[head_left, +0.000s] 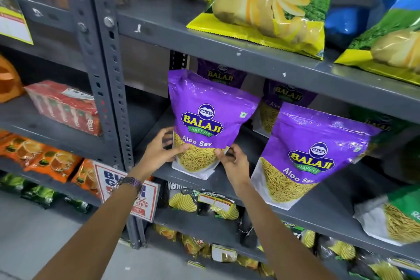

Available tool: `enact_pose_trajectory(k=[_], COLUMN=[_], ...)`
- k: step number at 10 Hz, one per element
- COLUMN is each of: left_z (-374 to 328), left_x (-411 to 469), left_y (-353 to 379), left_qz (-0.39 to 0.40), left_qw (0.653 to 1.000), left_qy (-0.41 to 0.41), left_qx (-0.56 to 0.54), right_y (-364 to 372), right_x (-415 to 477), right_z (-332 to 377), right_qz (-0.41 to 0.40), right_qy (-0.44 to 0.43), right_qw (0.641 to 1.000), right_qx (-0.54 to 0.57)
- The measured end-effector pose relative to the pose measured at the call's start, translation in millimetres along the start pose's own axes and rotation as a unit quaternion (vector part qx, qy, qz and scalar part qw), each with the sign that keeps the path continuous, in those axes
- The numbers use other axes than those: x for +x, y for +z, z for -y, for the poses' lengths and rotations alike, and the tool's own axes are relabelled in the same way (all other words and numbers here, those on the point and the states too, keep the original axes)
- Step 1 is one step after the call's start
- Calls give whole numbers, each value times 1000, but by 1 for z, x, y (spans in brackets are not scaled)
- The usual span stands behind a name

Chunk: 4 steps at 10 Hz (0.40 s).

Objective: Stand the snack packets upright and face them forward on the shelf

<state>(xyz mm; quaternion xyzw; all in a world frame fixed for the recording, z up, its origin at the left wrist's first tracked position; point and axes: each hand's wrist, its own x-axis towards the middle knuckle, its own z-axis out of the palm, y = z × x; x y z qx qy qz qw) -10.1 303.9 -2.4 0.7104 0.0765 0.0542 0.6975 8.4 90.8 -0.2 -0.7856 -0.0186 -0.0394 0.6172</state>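
Note:
A purple Aloo Sev packet (204, 118) stands upright at the front edge of the grey middle shelf (322, 209), label facing me. My left hand (162, 149) grips its lower left side and my right hand (234, 161) pinches its lower right corner. A second purple packet (311, 157) stands upright to the right, also facing forward. Behind them, two more purple packets (221, 76) (287, 95) stand in shadow.
Large chip bags (270, 4) lie on the shelf above. A green sev packet (395, 218) sits at the far right. Dark chip packets (204, 204) fill the lower shelf. A perforated steel upright (106, 70) and a sale sign (127, 191) stand at left.

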Motion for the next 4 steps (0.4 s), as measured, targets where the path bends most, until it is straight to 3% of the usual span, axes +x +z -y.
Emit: enact_pose_trajectory(k=[3,4], left_z=[-3,-1], left_x=[-7,-15], left_y=[-1,3], left_qz=[7,-27], left_qw=[1000,999], left_qy=[-2,35], left_qx=[2,20], right_y=[1,1], right_x=[-2,-10], right_z=[4,9], right_qz=[20,-8], right_qy=[30,1], right_qw=[999,1000], right_qx=[-2,-16])
